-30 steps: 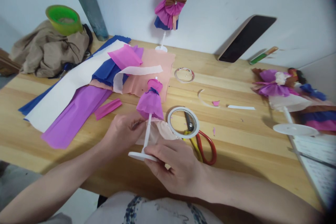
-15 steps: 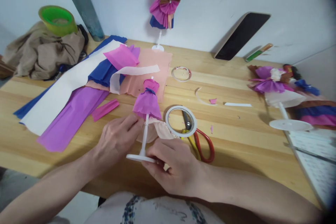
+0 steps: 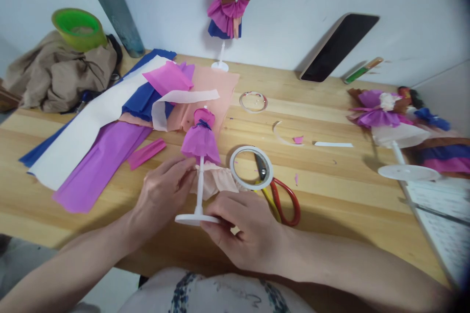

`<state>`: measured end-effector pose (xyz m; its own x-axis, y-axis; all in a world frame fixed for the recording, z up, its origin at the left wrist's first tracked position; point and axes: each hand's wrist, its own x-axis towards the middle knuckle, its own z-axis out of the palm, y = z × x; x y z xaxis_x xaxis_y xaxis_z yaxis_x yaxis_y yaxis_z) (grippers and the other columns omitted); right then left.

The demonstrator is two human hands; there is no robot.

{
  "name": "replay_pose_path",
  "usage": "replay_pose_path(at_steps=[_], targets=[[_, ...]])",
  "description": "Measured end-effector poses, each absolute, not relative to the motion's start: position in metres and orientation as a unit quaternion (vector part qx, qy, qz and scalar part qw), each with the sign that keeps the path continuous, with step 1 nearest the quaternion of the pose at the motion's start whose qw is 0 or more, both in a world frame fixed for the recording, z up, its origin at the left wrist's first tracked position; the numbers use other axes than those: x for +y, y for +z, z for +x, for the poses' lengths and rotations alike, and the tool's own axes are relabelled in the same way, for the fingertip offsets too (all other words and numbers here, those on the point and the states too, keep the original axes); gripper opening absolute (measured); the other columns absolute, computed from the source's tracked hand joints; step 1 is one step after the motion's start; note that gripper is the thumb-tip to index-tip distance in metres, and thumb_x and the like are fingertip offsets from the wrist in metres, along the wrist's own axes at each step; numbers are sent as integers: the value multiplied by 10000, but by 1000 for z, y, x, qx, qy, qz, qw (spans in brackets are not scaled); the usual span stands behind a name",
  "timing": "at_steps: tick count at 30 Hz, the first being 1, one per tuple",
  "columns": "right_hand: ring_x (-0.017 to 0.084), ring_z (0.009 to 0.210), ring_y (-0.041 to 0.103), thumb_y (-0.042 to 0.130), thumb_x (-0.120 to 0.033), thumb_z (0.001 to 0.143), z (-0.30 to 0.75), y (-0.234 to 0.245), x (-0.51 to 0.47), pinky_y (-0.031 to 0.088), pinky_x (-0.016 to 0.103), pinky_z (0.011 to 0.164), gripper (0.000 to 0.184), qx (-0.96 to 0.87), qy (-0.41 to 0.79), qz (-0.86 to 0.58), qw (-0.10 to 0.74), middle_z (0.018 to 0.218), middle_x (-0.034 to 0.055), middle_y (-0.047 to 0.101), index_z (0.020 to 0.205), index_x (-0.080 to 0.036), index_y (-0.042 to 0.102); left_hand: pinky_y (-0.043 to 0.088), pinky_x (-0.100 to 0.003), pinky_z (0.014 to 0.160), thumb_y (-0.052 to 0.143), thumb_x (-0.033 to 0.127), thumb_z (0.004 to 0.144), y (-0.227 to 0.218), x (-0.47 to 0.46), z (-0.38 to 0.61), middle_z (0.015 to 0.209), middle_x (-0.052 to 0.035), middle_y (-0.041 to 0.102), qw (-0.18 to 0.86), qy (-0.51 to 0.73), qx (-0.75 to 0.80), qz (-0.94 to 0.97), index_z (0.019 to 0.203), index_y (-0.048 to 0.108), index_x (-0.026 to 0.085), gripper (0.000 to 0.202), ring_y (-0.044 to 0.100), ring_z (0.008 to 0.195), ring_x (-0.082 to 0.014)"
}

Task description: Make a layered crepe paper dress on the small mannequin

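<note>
A small mannequin stand (image 3: 200,190) in a pink bodice and a purple crepe-paper skirt (image 3: 200,145) with a blue waistband leans away from me. My right hand (image 3: 244,230) pinches the edge of its round white base. Left of the post, the thumb and fingers of my left hand (image 3: 163,188) are closed at the end of a cream ruffled paper strip (image 3: 216,181), just under the skirt hem. Part of that strip passes behind the post and my right hand. Beside it lie a roll of double-sided tape (image 3: 233,176) and red-and-yellow-handled scissors (image 3: 288,203), partly under the roll.
Crepe-paper sheets in white (image 3: 79,129), purple (image 3: 93,171) and blue (image 3: 141,102) spread at the left. Behind stand a dressed mannequin (image 3: 229,10), a bottle (image 3: 115,14) and a leaning phone (image 3: 340,49). Another dressed stand (image 3: 407,172) is at the right, near a notebook (image 3: 436,215).
The mannequin stand has shifted slightly left, its skirt tilting the same way. My left hand has drawn back a little to the left; my right hand keeps hold of the base.
</note>
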<state>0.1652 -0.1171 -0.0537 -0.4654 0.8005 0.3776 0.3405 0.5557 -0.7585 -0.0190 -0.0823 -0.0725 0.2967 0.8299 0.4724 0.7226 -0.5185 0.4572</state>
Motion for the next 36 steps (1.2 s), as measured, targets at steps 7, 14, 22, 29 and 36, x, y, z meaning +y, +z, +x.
replay_pose_path(at_steps=[7,14,22,29,36], targets=[[77,502,445,502,-194,908,168,-52,-115,342,193,473,210,-803,299,-346,382,589,-22,537,701,-182,537,513,-164,552,597,199,864,-67,-83,-20,906,-57,753,119,360,518,767,1005,710,134,192,621,580,-80],[85,519,485,508,-174,905,170,-50,-114,378,193,477,181,-805,289,-336,394,607,-10,565,730,-183,549,411,-146,406,568,214,851,-63,-83,-20,826,-33,766,157,351,538,751,1028,719,141,244,491,426,-43],[86,526,512,507,-162,901,169,-51,-116,392,194,480,174,-803,293,-334,397,619,6,596,739,-168,570,309,-151,367,550,170,805,-67,-77,-26,581,50,656,166,334,538,756,971,730,154,246,356,368,-33],[73,503,471,534,-151,895,172,-45,-116,370,193,474,164,-779,314,-341,423,596,-23,551,735,-171,563,370,-164,469,501,69,781,-81,-76,-33,698,18,701,176,251,502,808,1001,731,196,343,482,478,-62],[67,500,457,517,-164,904,169,-51,-118,353,185,470,198,-787,318,-336,408,581,-31,531,708,-176,545,291,-184,441,482,133,824,-76,-78,-30,501,61,507,83,242,510,821,950,705,166,258,360,405,-62]])
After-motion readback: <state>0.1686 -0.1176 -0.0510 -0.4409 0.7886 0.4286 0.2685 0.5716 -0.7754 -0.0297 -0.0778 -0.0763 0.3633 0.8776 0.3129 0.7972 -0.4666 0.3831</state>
